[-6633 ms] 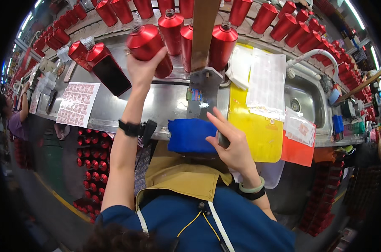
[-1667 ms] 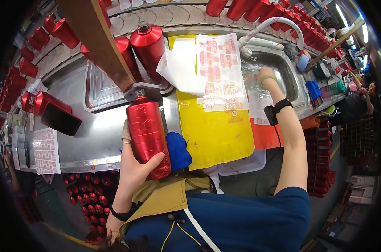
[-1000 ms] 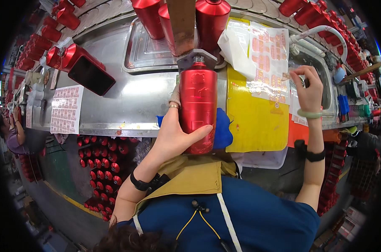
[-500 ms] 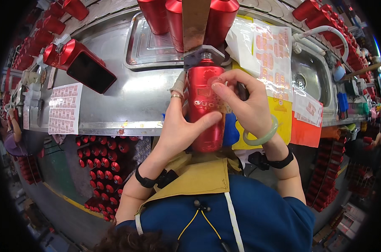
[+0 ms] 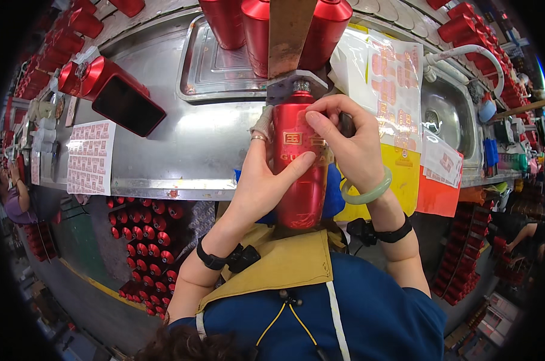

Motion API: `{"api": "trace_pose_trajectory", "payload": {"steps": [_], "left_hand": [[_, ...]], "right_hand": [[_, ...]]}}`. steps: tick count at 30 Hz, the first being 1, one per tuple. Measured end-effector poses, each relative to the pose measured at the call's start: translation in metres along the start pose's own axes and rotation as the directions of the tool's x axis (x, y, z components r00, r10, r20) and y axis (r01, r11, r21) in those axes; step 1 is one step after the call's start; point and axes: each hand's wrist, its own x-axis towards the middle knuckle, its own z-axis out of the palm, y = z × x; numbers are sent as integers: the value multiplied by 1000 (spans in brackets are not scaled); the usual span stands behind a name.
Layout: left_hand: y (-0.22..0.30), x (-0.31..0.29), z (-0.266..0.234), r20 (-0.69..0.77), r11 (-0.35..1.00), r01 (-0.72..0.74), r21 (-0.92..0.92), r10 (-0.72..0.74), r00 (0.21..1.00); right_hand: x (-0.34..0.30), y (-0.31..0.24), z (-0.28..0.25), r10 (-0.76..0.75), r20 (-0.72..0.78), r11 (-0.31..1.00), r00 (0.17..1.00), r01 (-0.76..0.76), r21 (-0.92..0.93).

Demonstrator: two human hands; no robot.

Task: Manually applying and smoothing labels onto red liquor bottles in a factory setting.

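Note:
A shiny red bottle (image 5: 301, 201) with gold lettering and a clear neck lies in front of me, its neck pointing away and its base near my apron. My left hand (image 5: 266, 183) grips it from the left, the thumb across its front; one of its fingers wears a cloth cover. Against the bottle's upper right side, my right hand (image 5: 358, 147) has thumb and forefinger pinched together. What those fingertips hold, if anything, is too small to make out. Behind the right fingers shows a dark rounded object (image 5: 346, 124), mostly hidden by the hand.
A metal post (image 5: 292, 36) rises just beyond the bottle. Left of it are a steel tray (image 5: 203, 84) and a phone (image 5: 128, 107) propped on a red bottle. Printed sheets (image 5: 92, 157) lie at both sides. A sink (image 5: 447, 114) with a tap is at the right.
The gold lettering shows more plainly on the bottle. My right fingertips remain pinched at its upper side. The whole view has shifted slightly.

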Motion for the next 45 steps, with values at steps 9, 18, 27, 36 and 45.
{"api": "trace_pose_trajectory", "payload": {"steps": [9,18,27,36,45], "left_hand": [[5,-2,2,1,1000,25,-1,-25,1000],[4,-2,-1,32,1000,22,14,-22,999],[4,4,-5,-3,994,20,-109,-20,1000],[1,11,-8,49,970,105,-218,-96,994],[5,9,-7,51,972,92,-217,-83,995]], "right_hand": [[0,1,0,63,2,994,998,-63,86],[-12,17,-3,213,-19,910,977,-192,367],[-21,16,-1,374,34,771,927,-331,543],[-31,22,-2,349,84,828,933,-349,439],[-14,15,-3,339,52,846,939,-329,420]]}}
